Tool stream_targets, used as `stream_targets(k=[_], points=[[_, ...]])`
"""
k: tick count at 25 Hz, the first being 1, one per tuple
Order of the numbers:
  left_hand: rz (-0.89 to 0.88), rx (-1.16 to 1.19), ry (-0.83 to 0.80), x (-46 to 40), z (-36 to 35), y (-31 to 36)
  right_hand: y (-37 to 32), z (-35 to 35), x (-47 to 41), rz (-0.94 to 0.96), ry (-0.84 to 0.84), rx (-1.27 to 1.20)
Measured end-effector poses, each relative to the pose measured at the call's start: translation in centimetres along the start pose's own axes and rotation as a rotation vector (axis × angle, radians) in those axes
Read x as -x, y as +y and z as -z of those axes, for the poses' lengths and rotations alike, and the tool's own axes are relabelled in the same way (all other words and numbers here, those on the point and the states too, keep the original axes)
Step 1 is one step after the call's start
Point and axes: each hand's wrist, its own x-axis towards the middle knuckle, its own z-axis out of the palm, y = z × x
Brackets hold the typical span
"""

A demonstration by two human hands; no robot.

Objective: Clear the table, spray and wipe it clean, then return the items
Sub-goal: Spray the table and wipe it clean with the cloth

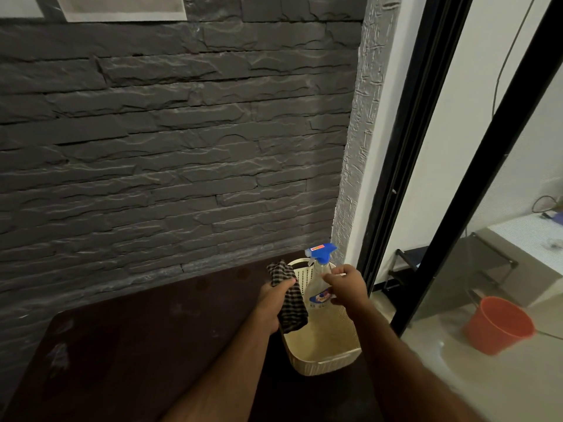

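Forearms come in from the bottom edge, both reaching over the cream basket [323, 357] at the right end of the dark table [137, 345]. Left hand [269, 306] has its fingers curled round the checked cloth [291, 303]; cloth hangs over the basket's near-left wall, half in, half out. Right hand [345, 287] is at the spray bottle [320, 281], fingers bent round its neck and shoulder; bottle stands upright inside the basket, blue trigger head toward the wall. My read: basket is the kit carrier, so I'm either lifting both tools out or dropping them back in, can't tell which from here. Tabletop shows pale smudges at the left, no other items on it in view. Basket walls are the only obstruction: bottle has to go straight up to clear the rim, cloth could snag on the handle. Behind: grey stone wall [167, 132]. Right, past the black door frame [396, 147]: orange bucket [499, 324] on the floor, well apart.
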Motion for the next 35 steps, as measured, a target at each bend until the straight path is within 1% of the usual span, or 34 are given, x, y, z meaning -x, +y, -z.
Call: stream_targets(k=[2, 4, 8, 11, 14, 16, 18, 20, 23, 25, 27, 29, 31, 33, 35], points=[[-0.004, -0.026, 0.028, -0.5, -0.1, -0.1, 0.7, 0.3, -1.8, -0.008, 0.003, 0.047], [-0.018, -0.051, 0.047, -1.0, -0.1, 0.4, 1.1, 0.0, -3.6, 0.009, -0.042, 0.099], [-0.051, -0.065, 0.085, -2.3, -0.9, 2.0, 1.0, -1.1, -6.5, 0.005, -0.116, 0.086], [-0.064, -0.063, 0.122, -3.1, -1.7, 2.3, 1.5, -1.5, -8.4, 0.048, -0.162, 0.139], [-0.047, -0.052, 0.147, -3.6, -2.1, 1.6, 2.5, -2.0, -10.1, 0.088, -0.253, 0.218], [-0.034, -0.051, 0.158, -3.7, -1.9, 1.5, 2.9, -2.4, -10.7, 0.12, -0.281, 0.29], [-0.036, -0.047, 0.176, -4.1, -1.5, 1.6, 2.9, -2.7, -10.9, 0.175, -0.298, 0.354], [-0.044, -0.033, 0.193, -4.2, -0.9, 2.1, 2.7, -3.1, -10.6, 0.269, -0.294, 0.401], [-0.087, -0.011, 0.219, -4.2, 0.3, 3.2, 0.0, -4.1, -9.1, 0.451, -0.189, 0.416], [-0.111, 0.01, 0.228, -4.0, 1.3, 4.2, -2.7, -5.0, -8.1, 0.552, -0.155, 0.355], [-0.12, 0.034, 0.228, -3.6, 2.8, 5.5, -5.7, -6.5, -6.9, 0.611, -0.186, 0.224], [-0.141, 0.062, 0.23, -3.2, 4.8, 6.7, -8.5, -8.5, -5.9, 0.562, -0.282, 0.025], [-0.179, 0.093, 0.249, -2.6, 7.8, 7.9, -10.5, -11.1, -4.6, 0.48, -0.428, -0.135], [-0.197, 0.107, 0.263, -1.8, 11.3, 8.5, -11.5, -14.0, -3.2, 0.41, -0.55, -0.221], [-0.194, 0.114, 0.286, -1.2, 15.8, 8.3, -11.4, -17.6, -0.9, 0.33, -0.587, -0.22]])
